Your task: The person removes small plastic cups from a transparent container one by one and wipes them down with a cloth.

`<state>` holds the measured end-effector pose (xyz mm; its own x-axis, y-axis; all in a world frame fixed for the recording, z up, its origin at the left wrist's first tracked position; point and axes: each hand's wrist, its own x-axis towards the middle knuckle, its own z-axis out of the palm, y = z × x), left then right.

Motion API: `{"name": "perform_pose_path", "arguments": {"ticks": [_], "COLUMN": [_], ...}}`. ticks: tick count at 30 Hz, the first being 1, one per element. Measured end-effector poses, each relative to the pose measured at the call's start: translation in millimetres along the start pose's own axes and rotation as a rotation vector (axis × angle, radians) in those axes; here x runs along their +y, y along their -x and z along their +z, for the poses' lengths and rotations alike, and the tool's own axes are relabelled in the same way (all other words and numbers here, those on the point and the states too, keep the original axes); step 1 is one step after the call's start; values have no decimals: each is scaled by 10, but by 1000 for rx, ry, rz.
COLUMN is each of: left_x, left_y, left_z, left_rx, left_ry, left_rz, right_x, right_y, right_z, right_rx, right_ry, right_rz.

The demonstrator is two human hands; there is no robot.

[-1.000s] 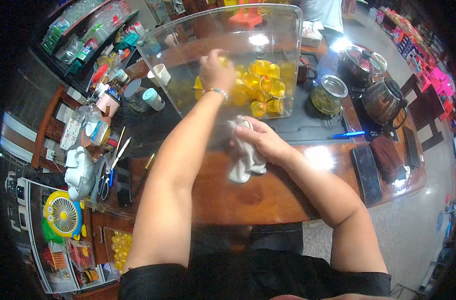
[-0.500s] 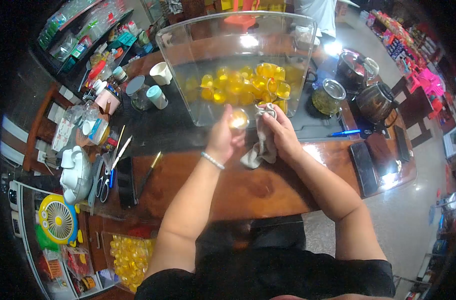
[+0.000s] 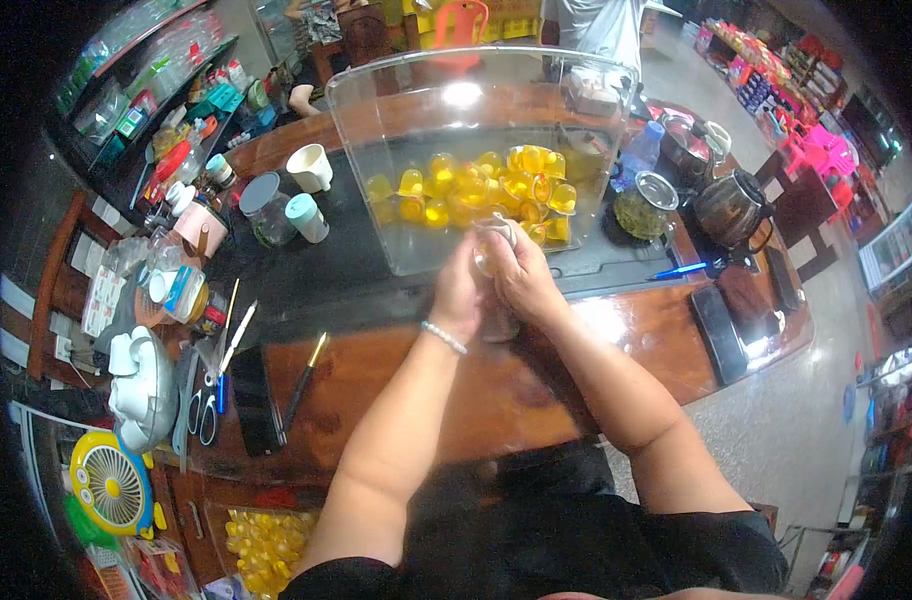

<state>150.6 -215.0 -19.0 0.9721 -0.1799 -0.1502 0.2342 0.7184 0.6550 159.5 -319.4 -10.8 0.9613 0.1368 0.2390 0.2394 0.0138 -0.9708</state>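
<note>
My left hand (image 3: 460, 298), with a pale bead bracelet at the wrist, is closed and pressed against my right hand above the table's front part. A yellow translucent capsule was in it a moment ago; now the fingers and the cloth mostly hide it. My right hand (image 3: 526, 284) is wrapped round a whitish cloth (image 3: 500, 228), whose top edge sticks out above the fingers. Just beyond both hands stands a large clear plastic bin (image 3: 401, 262) with several yellow dome-shaped capsules (image 3: 439, 187) in it.
On the left are a white cup (image 3: 310, 168), a lidded jar (image 3: 266, 215), scissors (image 3: 205, 410) and a pen (image 3: 307, 380). To the right stand a glass teapot (image 3: 733, 210) and a blue pen (image 3: 679, 271). More yellow capsules (image 3: 264, 545) are below the table at lower left.
My hands have come together, bringing the capsule to the cloth. The cloth, hanging loose before, is now bunched between them. The whole view has shifted slightly.
</note>
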Motion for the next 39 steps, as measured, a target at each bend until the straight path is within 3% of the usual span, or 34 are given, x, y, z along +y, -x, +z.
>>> {"name": "perform_pose_path", "arguments": {"ticks": [3,5,6,7,9,11,14,17,21,22,25,27,29,33,36,39], "left_x": [71,45,-14,-89,-200,-199,-237,-109,-179,-183,-170,-186,-168,-108,-101,-112], "left_y": [35,-40,-107,-166,-233,-176,-187,-122,-145,-142,-142,-202,-167,-134,-144,-182], "left_z": [107,57,-49,-131,-210,-275,-325,-122,-122,-127,-134,-204,-133,-142,-176,-216], "left_rx": [117,172,192,163,97,10,-64,-134,74,104,195,153,131,164,153,213], "left_ry": [19,32,18,-107,-355,-408,-551,-623,-570,-573,-589,-826,-989,-908,-927,-1137], "left_rz": [-26,1,16,157,435,364,361,357,425,439,487,684,836,702,717,808], "right_x": [8,35,73,66,-28,-46,47,213,103,147,75,-59,-161,-83,-50,64], "right_y": [40,23,8,7,54,45,31,22,27,42,58,48,41,60,71,33], "right_z": [16,5,-32,-41,-74,-93,-136,-118,-92,-110,-15,-30,-81,-69,-87,-117], "right_rx": [10,-8,-23,-35,-132,-109,-82,-70,-71,-106,-83,-101,-126,-125,-94,-71], "right_ry": [-136,25,223,417,531,506,295,-336,-52,152,179,-246,-380,-639,-688,-701], "right_rz": [82,-54,-221,-386,-467,-497,-343,77,-16,-135,-168,69,232,248,318,358]}}
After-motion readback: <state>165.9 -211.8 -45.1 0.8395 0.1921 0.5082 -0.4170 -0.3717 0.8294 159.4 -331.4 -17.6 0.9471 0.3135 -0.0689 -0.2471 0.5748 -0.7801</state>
